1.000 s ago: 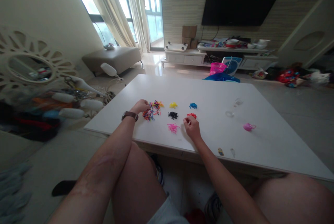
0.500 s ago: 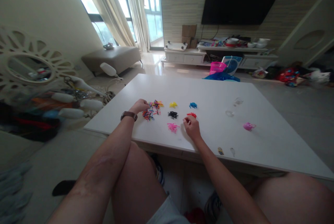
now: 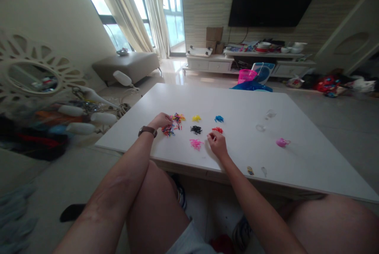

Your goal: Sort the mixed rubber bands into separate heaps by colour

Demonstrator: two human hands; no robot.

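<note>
Nearest: person's bare legs, knees at the near edge of a white worktop. Just in from that edge, right of centre: a small flat yellow-and-dark piece, and right of it a small pale piece, the two apart.

Next out, mid-left: pink pile of thin small pieces, loosely heaped. Right of it, apart, the right hand, low over the worktop, fingers curled, thumb and forefinger drawn close together; cannot tell whether anything is pinched between them. Far right, level with these, a round pink object with a small loop on its right side.

A little farther: black pile, between the pink and yellow ones. Red pile just beyond the right hand, its near side partly covered by the fingers; contact unclear. Clear ring well to the right.

Left: mixed-colour pile, widest spread, colours jumbled, a few strays on its right side. Left hand reaches in from its left, fingers bent together, tips at the pieces; grip on any one piece too small to tell. Brown-strapped watch on that wrist.

Farther row: yellow pile, then blue pile to its right. Clear piece far right.

Beyond the worktop's far edge: pink basket.
</note>
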